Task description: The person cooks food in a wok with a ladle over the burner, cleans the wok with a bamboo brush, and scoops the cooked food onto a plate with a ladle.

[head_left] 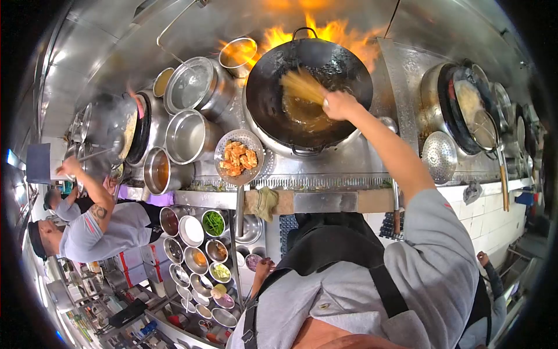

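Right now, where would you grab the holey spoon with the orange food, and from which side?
Probably by its metal handle, from the near side: it sticks out past the counter edge, away from the flames. Keep the spoon level, because food is piled in it.

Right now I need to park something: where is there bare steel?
The steel deck in front of the wok looks bare, between the strainer of fried pieces and the right forearm. Another strip shows between the wok and the perforated skimmer, partly under that forearm. Left of the wok is crowded with pots, and flames rise behind it.
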The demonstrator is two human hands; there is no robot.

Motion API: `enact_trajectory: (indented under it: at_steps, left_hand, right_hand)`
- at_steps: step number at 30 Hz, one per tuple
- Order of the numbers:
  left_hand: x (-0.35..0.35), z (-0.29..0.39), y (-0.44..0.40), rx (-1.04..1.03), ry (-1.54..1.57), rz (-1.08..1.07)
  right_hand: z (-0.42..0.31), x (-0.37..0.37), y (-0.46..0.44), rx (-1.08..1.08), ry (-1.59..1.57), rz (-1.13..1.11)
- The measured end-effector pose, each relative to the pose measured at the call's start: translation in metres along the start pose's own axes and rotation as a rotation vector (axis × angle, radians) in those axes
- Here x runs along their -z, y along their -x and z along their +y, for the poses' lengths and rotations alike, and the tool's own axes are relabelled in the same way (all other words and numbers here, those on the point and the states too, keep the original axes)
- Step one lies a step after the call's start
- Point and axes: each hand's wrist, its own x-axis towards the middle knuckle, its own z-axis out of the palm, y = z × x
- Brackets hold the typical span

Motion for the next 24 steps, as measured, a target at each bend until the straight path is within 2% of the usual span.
enact_trajectory:
  at_steps: [2, 3, 5, 6, 7, 8, 10, 11, 12, 13, 14, 16, 18, 20, 21, 22, 24]
  left_hand:
    - [-0.001, 0.02, 0.018, 0.006, -0.036, -0.08]
    - [0.008, 0.024, 0.022, -0.018, -0.062, -0.197]
    - [0.008, 0.041, 0.037, -0.059, -0.134, -0.341]
    - [-0.011, 0.089, 0.061, -0.072, -0.204, -0.341]
    - [-0.034, 0.142, 0.088, -0.102, -0.282, -0.329]
    - [-0.059, 0.189, 0.112, -0.151, -0.358, -0.325]
    - [-0.075, 0.223, 0.097, -0.071, -0.21, -0.425]
    - [-0.085, 0.245, 0.093, -0.103, -0.216, -0.494]
    - [-0.097, 0.266, 0.094, -0.185, -0.22, -0.473]
    - [-0.112, 0.285, 0.096, -0.266, -0.223, -0.453]
    - [-0.127, 0.301, 0.097, -0.343, -0.224, -0.434]
    - [-0.154, 0.329, 0.088, -0.463, -0.19, -0.403]
    - [-0.189, 0.351, 0.073, -0.456, 0.008, -0.341]
    - [-0.241, 0.391, 0.086, -0.349, 0.412, -0.358]
    - [-0.258, 0.405, 0.075, -0.326, 0.473, -0.41]
    - [-0.271, 0.419, 0.062, -0.304, 0.532, -0.462]
    - [-0.282, 0.451, 0.026, -0.237, 0.875, -0.724]
  right_hand:
    - [0.012, 0.046, 0.05, 0.076, 0.09, -0.178]
    - [0.035, 0.07, 0.055, 0.113, 0.143, -0.214]
    - [0.098, 0.096, 0.022, 0.114, 0.16, -0.264]
    - [0.112, 0.104, 0.002, 0.07, 0.12, -0.285]
    - [0.112, 0.089, -0.02, 0.06, 0.197, -0.01]
    - [0.092, 0.073, -0.037, 0.048, 0.268, 0.267]
    - [0.027, 0.035, -0.06, 0.01, -0.1, 0.202]
    - [-0.007, 0.012, -0.056, 0.028, -0.304, 0.19]
    - [-0.036, -0.016, -0.052, 0.064, -0.343, 0.2]
    - [-0.057, -0.033, -0.039, 0.131, -0.474, 0.095]
    - [-0.074, -0.041, -0.013, 0.17, -0.399, 0.126]
    - [-0.082, -0.005, 0.063, 0.201, -0.302, -0.1]
    - [-0.057, 0.039, 0.122, 0.204, -0.056, -0.288]
    - [0.01, 0.063, 0.117, 0.152, 0.098, -0.345]
    - [0.043, 0.086, 0.112, 0.086, 0.121, -0.355]
    - [0.069, 0.116, 0.106, 0.123, 0.169, -0.38]
    - [0.122, 0.13, 0.085, -0.099, 0.296, -0.018]
